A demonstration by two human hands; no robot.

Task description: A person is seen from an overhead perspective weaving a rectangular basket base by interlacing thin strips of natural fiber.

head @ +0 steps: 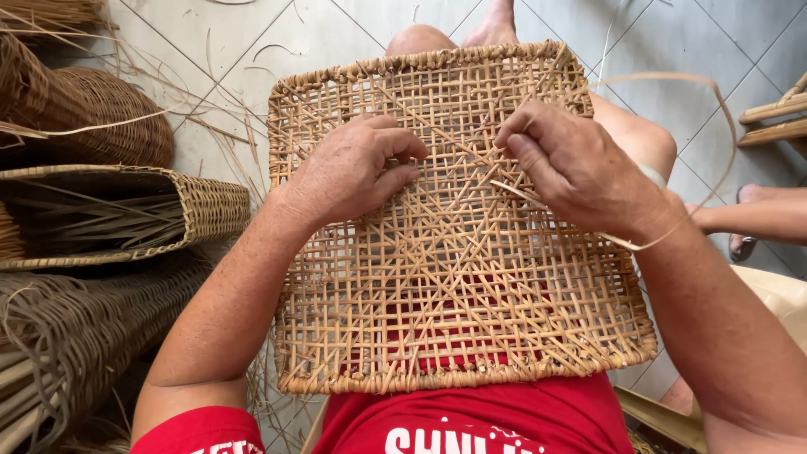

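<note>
Both hands rest on a square woven cane panel (454,277) lying across my lap, its near edge against my red shirt (471,420). Left hand (353,168) lies on the upper left of the weave, fingers curled inward and pressing down on the strands, gripping nothing that I can make out. Right hand (572,164) sits on the upper right, thumb and forefinger pinched on a thin cane strand (664,80), which loops up and out to the right in a wide arc and comes back past my wrist. Its near end runs into the open lattice at the panel's middle. My bare knees show past the far edge of the panel, above a pale tiled floor (252,50) scattered with loose fibres. To my left, stacked woven baskets (126,210) and bundles of cane lie beside me. At the far right edge, another person's foot in a sandal (748,214) rests on the tiles, near a wooden frame (777,118)
</note>
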